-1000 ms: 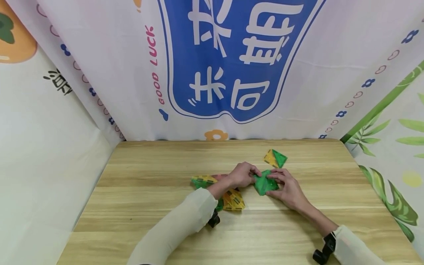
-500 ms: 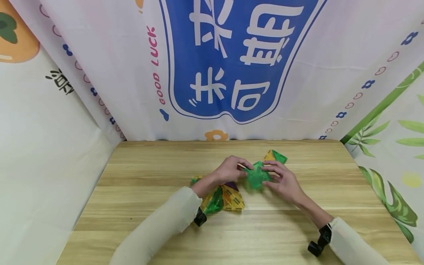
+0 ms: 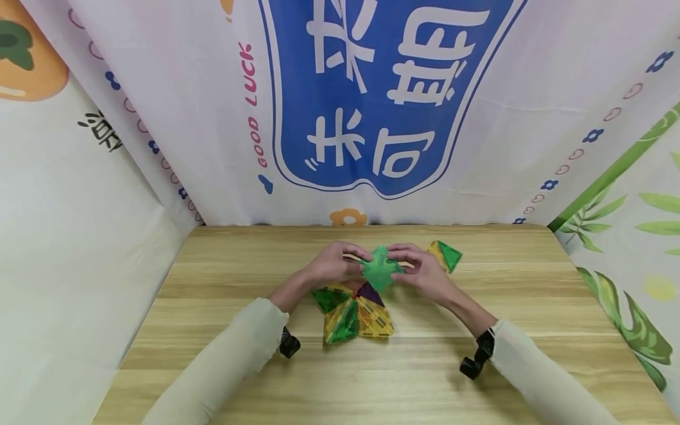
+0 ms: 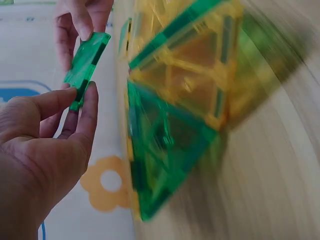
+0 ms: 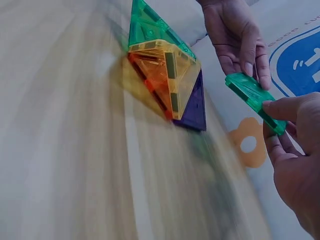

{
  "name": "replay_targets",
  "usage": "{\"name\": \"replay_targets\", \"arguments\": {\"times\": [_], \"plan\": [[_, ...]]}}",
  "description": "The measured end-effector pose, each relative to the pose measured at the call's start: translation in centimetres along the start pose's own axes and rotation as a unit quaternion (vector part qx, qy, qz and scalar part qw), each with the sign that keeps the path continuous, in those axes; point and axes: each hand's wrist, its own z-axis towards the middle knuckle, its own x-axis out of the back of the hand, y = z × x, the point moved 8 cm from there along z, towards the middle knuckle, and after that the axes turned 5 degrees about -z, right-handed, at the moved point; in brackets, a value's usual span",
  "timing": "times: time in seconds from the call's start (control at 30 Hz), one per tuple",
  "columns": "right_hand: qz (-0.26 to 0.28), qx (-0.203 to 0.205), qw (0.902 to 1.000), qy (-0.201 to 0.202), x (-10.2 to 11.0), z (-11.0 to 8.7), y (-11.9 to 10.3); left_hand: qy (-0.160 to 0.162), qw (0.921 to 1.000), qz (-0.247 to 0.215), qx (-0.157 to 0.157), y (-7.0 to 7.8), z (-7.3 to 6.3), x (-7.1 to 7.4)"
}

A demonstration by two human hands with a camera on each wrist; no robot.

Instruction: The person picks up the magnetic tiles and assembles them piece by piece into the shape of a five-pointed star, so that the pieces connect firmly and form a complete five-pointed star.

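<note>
A translucent green magnetic tile (image 3: 381,270) is held up above the table between both hands, diamond-shaped in the head view. My left hand (image 3: 334,262) pinches its left side between thumb and fingers. On the opposite side, my right hand (image 3: 422,271) grips it the same way. Edge-on, the green tile (image 4: 87,60) looks flat and thin in the left wrist view. Just below it on the table stands a fan-shaped build of magnetic tiles (image 3: 375,319) in yellow, green, purple and reddish orange. Its raised yellow faces (image 5: 186,80) show in the right wrist view.
A yellow and a green triangular tile (image 3: 450,255) lie side by side toward the back right of the wooden table (image 3: 239,260). A printed cloth (image 3: 478,147) hangs along the table's back edge. Each wrist carries a small black camera (image 3: 478,357).
Both hands have carried the green tile leftward and upward, from beside the build to above its back. The tile build, partly covered by the left arm before, now shows more fully.
</note>
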Motion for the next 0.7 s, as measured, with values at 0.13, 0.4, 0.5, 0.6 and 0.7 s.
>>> {"name": "replay_targets", "arguments": {"times": [0.13,0.4,0.5,0.6,0.7], "plan": [[0.015,-0.005,0.9998,-0.009,-1.2,1.4,0.5,0.023,0.9997,0.000,-0.006,-0.9,-0.4,1.7],[0.038,-0.022,0.9988,-0.021,-3.2,3.5,1.9,0.040,0.9985,-0.035,0.007,-2.4,-1.0,3.9],[0.039,-0.029,0.9985,-0.025,-3.7,4.1,2.2,0.054,0.9971,-0.050,0.017,-3.0,-1.0,4.7],[0.038,-0.034,0.9982,-0.033,-4.2,4.5,2.4,0.060,0.9951,-0.072,0.031,-3.7,-1.0,5.3],[0.035,-0.036,0.9979,-0.040,-4.6,4.5,2.6,0.056,0.9943,-0.081,0.039,-4.4,-0.9,5.6]]}}
